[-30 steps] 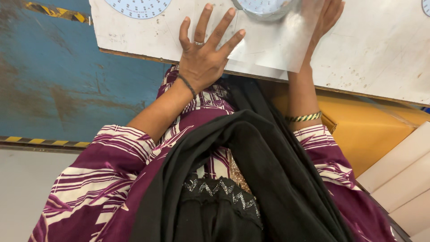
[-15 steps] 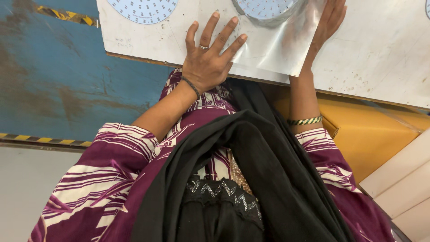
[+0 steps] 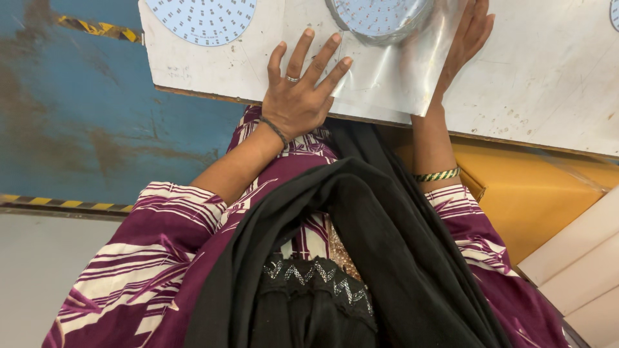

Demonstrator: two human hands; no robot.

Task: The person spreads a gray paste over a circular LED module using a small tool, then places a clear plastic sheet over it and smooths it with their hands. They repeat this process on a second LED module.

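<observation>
Clear glossy plastic sheet [image 3: 393, 80] is lying on the scuffed white worktable [image 3: 548, 84], partly covering a round pale-blue dotted disc [image 3: 377, 16]. Left hand [image 3: 300, 96] is pressing flat on the sheet's left edge, fingers spread, gripping nothing. Right hand [image 3: 467, 38] is resting open-palmed along its right edge. A second round dotted disc [image 3: 203, 19] is sitting well left.

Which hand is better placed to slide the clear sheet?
Probably the left hand: its fingers lie flat on the clear sheet. The right hand only touches the sheet's far edge.
</observation>
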